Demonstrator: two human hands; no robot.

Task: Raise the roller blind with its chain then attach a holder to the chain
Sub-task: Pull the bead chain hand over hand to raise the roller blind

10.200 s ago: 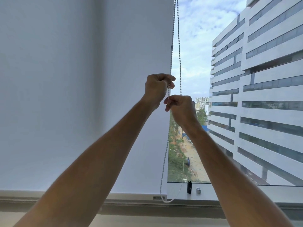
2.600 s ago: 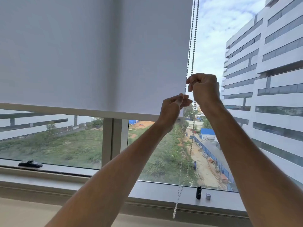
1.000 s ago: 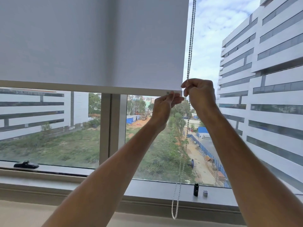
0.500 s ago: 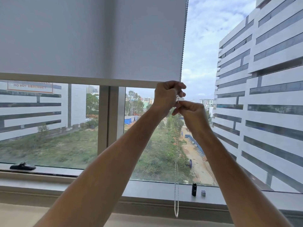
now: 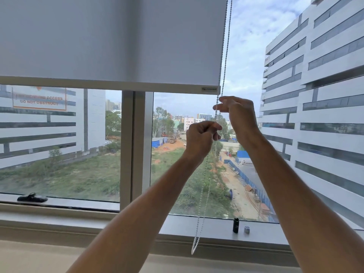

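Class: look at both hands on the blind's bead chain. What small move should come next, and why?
Probably another downward pull with the left hand, whose grip is closed on the chain, while the right hand pinches it higher up. The blind still covers the upper window, and the holder parts wait on the sill.

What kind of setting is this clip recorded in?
Probably an upper-floor office or similar room, at a window: a roller blind with a bead chain, a window sill, and multi-storey buildings with open ground far below.
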